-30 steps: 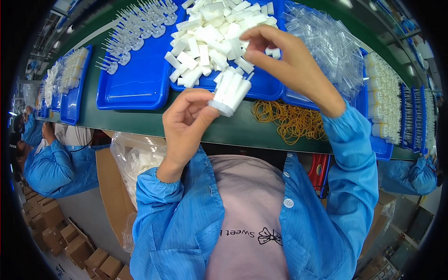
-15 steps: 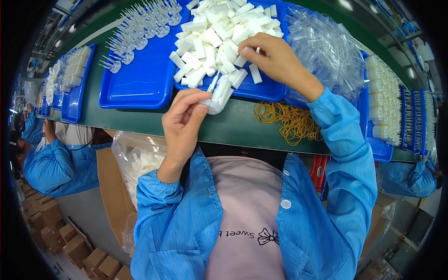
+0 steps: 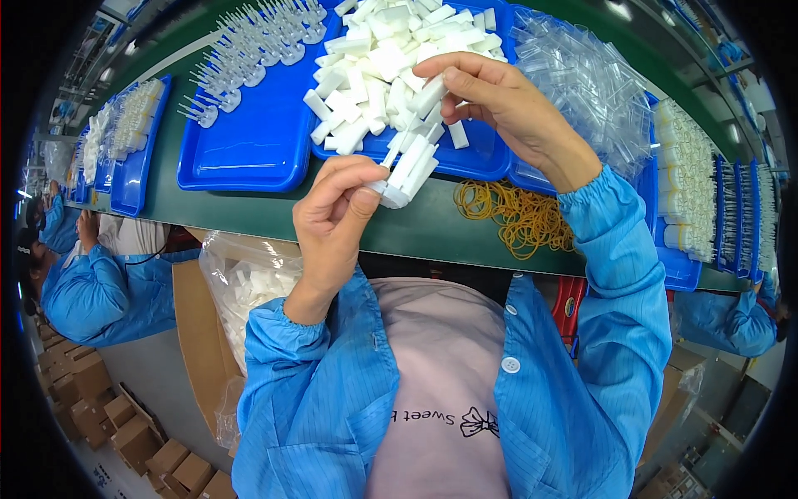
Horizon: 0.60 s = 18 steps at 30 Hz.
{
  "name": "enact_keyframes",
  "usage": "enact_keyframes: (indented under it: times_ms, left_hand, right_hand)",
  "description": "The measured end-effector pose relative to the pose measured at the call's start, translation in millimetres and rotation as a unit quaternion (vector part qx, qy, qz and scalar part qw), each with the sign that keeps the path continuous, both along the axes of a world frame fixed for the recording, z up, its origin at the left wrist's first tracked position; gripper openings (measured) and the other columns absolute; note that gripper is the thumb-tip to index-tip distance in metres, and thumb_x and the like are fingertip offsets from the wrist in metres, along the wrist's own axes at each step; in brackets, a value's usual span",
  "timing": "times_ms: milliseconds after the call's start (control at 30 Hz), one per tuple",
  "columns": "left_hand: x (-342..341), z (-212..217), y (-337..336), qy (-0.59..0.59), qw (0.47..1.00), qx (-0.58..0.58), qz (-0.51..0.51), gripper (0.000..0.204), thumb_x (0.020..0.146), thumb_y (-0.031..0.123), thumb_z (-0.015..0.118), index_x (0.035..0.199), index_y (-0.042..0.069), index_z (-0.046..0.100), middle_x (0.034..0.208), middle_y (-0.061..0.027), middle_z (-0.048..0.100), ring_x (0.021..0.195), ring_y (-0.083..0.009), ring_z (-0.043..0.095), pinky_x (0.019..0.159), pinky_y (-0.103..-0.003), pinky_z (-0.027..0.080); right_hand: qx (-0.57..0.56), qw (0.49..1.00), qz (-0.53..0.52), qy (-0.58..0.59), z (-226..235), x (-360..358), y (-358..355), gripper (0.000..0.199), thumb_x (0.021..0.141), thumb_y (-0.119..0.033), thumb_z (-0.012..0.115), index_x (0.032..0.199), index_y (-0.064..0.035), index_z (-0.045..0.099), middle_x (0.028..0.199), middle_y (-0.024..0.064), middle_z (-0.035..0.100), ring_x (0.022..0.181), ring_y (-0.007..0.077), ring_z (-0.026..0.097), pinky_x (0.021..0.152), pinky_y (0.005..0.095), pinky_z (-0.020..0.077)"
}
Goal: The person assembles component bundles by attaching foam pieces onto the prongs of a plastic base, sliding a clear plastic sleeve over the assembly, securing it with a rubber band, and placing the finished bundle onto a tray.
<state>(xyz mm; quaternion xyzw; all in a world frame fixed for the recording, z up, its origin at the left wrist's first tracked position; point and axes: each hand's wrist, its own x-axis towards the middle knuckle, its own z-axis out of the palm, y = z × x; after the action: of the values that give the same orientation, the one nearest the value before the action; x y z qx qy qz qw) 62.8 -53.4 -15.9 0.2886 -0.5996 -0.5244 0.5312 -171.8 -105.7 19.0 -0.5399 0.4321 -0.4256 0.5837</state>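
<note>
Mid-frame, the left hand [image 3: 331, 218] pinched a pale round-based holder [image 3: 394, 196], the right hand [image 3: 517, 106] a white oblong block [image 3: 427, 98] that slackening could drop.

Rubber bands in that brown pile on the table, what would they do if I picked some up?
The rubber bands would probably flop, since the loops look thin and bend in loose curves. Grabbing one might drag others along, because they overlap in a tangle. They seem unlikely to roll, as they lie in a low heap on the green table.
</note>
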Motion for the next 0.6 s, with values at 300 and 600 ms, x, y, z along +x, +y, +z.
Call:
enact_keyframes:
  times_ms: [300,600]
  left_hand:
    - [6,3,-4,-0.051,0.997,-0.055,-0.015,0.017,0.087,0.001,0.063,0.104,-0.002,0.067,0.104,-0.0083,0.057,0.088,-0.0116,0.055,0.077,-0.022,0.044]
    - [3,5,-9,-0.060,0.988,-0.145,0.000,0.042,0.081,0.001,0.070,0.120,0.000,0.056,0.120,-0.0141,0.048,0.087,-0.0151,0.057,0.078,-0.025,0.047]
  right_hand:
    - [0.082,0.982,0.059,-0.157,1,8,4,0.030,0.091,-0.017,0.059,0.118,-0.0032,0.062,0.098,0.0056,0.065,0.085,0.0120,0.061,0.084,0.0263,0.0505]
    - [0.066,0.996,0.043,-0.050,5,15,17,0.030,0.086,-0.025,0.068,0.108,-0.0044,0.064,0.099,0.0032,0.064,0.093,0.0103,0.058,0.088,0.0258,0.0445]
